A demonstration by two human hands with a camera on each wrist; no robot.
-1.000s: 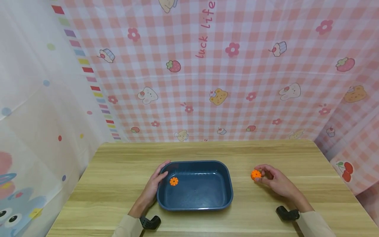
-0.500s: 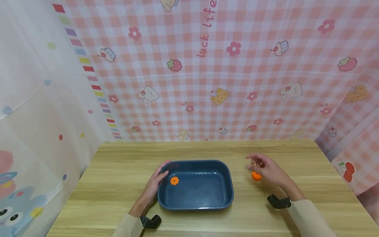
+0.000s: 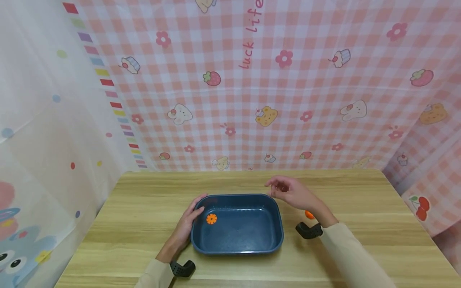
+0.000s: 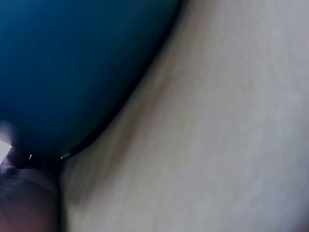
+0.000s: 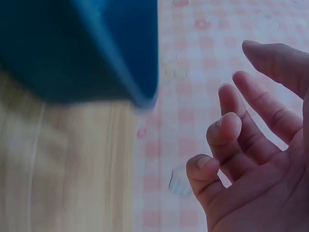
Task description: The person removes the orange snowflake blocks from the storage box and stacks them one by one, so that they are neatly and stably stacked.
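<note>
A dark blue rectangular tub (image 3: 237, 253) stands on the table. My left hand (image 3: 184, 226) holds its left side, thumb over the rim and fingers along the outer wall; the left wrist view shows mostly the tub's blurred wall (image 4: 72, 63). Inside the tub, toward the back left, lies a flat orange notched disc (image 3: 211, 219). My right hand (image 3: 292, 192) is in the air by the tub's back right corner, fingers loosely bent and apart. Nothing is between those fingers (image 5: 224, 129) in the right wrist view. Another orange piece (image 3: 309, 215) shows partly, behind the right wrist.
The wooden table (image 3: 144, 196) reaches back to a pink checked cloth (image 3: 223, 100). A pale dotted cloth (image 3: 83, 132) hangs on the left. Each wrist wears a black camera mount, such as the right mount (image 3: 309, 231).
My right hand has let go of the orange piece on the table's right side, then moved left and back to the tub's corner. The left hand and tub stay put.
</note>
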